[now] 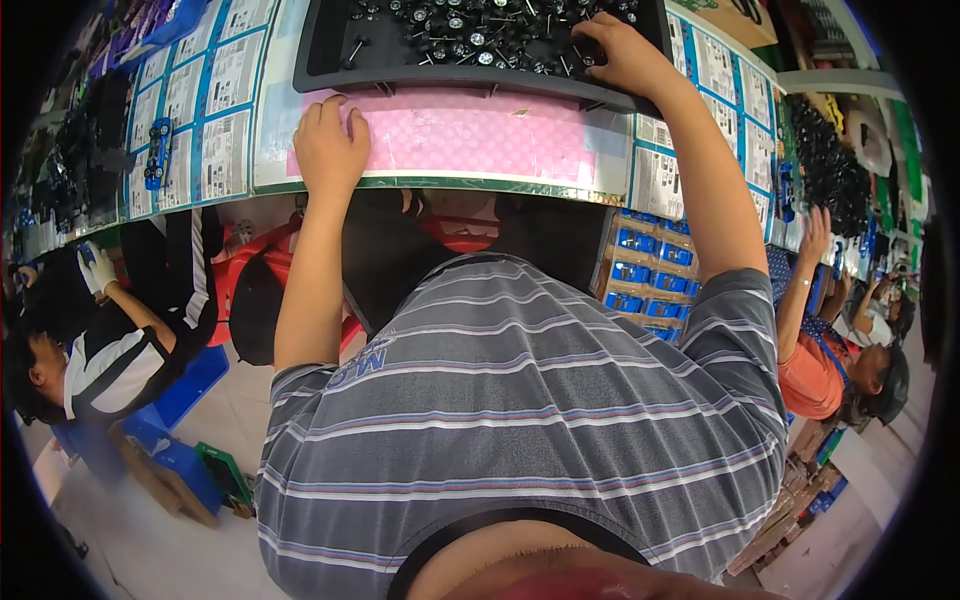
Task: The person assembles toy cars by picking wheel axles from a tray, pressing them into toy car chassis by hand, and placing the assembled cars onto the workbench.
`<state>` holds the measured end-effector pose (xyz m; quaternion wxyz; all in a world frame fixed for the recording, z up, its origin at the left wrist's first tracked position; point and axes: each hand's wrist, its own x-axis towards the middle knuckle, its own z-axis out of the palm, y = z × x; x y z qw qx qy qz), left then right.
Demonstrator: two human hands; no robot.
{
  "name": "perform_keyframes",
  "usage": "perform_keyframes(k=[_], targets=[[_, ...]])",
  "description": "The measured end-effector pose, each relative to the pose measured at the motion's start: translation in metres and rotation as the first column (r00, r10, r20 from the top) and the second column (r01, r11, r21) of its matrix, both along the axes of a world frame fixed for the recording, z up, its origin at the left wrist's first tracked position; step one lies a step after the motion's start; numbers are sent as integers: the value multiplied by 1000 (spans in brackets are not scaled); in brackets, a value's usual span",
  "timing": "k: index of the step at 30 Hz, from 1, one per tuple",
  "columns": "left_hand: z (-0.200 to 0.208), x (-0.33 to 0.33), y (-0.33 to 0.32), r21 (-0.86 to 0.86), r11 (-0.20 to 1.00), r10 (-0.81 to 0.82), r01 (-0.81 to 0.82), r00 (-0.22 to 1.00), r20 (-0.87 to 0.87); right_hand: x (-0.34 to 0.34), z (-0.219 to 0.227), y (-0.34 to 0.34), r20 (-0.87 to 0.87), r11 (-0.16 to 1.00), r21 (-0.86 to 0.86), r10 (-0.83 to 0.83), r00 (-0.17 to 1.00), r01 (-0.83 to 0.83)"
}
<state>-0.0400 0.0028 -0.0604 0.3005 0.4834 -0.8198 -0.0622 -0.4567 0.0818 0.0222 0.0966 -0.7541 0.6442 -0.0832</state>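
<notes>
A black tray (420, 78) stands on the table ahead of me, holding many small black wheels (485, 40) with shiny hubs, some joined to thin metal axles. My right hand (628, 58) reaches over its right side, with thumb and fingers curved but apart among the wheels. Nothing shows clearly between them. At the tray's front left corner, my left hand (332, 145) rests with loosely bent fingers near the front wall and the thumb held away. It holds nothing visible. Under both hands' side of the tray lies a pink patterned sheet (470, 135).
Printed sheets (225, 155) with blue borders cover the table at both sides. A blue toy car (157, 153) lies at left. Below the table's right part stands a carton of blue toy cars (652, 262). Co-workers sit at left and right, one wearing a white glove (97, 268).
</notes>
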Motion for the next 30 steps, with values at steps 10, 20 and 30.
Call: perform_keyframes(k=[10, 20, 30], targets=[[1, 2, 0, -6, 1000, -12, 12, 1000, 10, 33, 52, 21, 178, 968, -40, -238, 955, 249], [3, -4, -1, -12, 999, -31, 31, 1000, 0, 5, 65, 69, 440, 722, -264, -500, 746, 640], [-7, 2, -8, -97, 987, -125, 124, 992, -5, -59, -34, 212, 126, 514, -231, -826, 549, 826]])
